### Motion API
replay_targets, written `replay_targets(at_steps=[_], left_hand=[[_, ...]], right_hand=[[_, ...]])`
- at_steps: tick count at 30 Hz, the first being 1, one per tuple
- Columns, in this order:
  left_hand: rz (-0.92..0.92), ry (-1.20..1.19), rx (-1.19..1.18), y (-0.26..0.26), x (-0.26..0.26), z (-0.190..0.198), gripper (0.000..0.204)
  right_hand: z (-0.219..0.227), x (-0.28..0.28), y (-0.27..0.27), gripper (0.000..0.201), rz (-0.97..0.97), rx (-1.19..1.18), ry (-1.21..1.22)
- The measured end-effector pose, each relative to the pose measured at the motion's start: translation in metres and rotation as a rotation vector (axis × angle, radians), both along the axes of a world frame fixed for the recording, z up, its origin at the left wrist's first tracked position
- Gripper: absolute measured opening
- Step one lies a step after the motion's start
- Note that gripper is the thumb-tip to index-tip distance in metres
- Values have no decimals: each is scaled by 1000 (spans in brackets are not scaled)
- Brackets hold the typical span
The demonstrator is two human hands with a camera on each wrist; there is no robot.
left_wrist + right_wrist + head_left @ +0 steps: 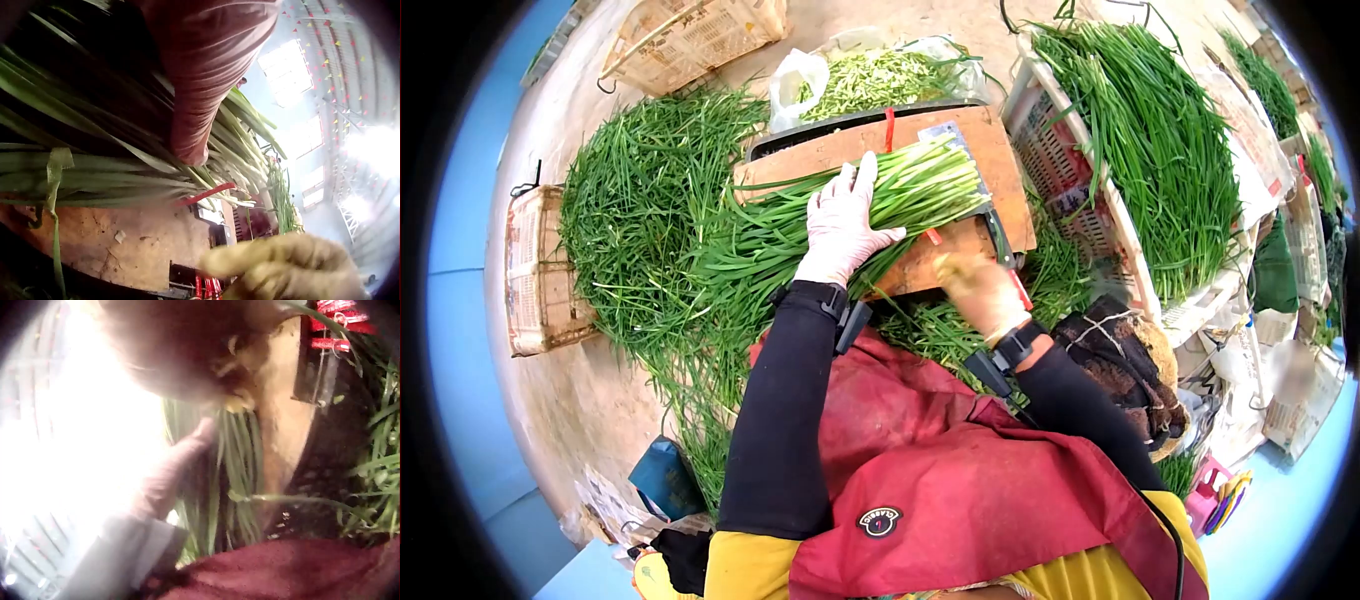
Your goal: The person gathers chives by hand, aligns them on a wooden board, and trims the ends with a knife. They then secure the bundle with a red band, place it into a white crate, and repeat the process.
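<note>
My left hand (pixel 842 225), in a pale glove, rests across a bundle of garlic chives (pixel 930 185), its fingers extended over the stalks and thumb spread to the right. The bundle lies on a wooden board (pixel 925 268), pale cut ends to the right. A red tie (pixel 215 192) passes under it, one end showing beyond its far side in the head view. My right hand (pixel 980 292), yellowish and blurred by motion, is apart from the bundle near the board's front right corner. In the left wrist view its fingers (pixel 275 256) are loosely bent, with nothing visible between them. Red ties (pixel 334 325) hang beside the board.
Loose chives (pixel 655 190) are heaped at left. A crate (pixel 1090 170) at right holds more long chives (pixel 1150 140). Behind the board, a plastic bag (pixel 798 85) contains short cut pieces (pixel 875 80). Another crate (pixel 690 45) stands at the back left.
</note>
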State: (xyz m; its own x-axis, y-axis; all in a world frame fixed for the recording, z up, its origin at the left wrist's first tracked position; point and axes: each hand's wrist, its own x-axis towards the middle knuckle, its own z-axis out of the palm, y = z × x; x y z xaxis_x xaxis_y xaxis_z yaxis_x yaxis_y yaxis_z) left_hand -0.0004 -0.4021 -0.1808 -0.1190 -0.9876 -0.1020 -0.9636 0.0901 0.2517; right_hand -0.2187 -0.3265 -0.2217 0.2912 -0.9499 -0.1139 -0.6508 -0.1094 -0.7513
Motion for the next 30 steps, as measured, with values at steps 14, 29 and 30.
replay_targets(at_steps=[14, 29, 30], left_hand=[[-23, 206, 71, -2, 14, 20, 114], [-24, 22, 3, -2, 6, -14, 90], [-22, 44, 13, -3, 6, -15, 89]], right_hand=[[8, 18, -40, 28, 178, -156, -98], [43, 65, -97, 18, 338, -189, -49], [44, 66, -105, 18, 324, -151, -124]])
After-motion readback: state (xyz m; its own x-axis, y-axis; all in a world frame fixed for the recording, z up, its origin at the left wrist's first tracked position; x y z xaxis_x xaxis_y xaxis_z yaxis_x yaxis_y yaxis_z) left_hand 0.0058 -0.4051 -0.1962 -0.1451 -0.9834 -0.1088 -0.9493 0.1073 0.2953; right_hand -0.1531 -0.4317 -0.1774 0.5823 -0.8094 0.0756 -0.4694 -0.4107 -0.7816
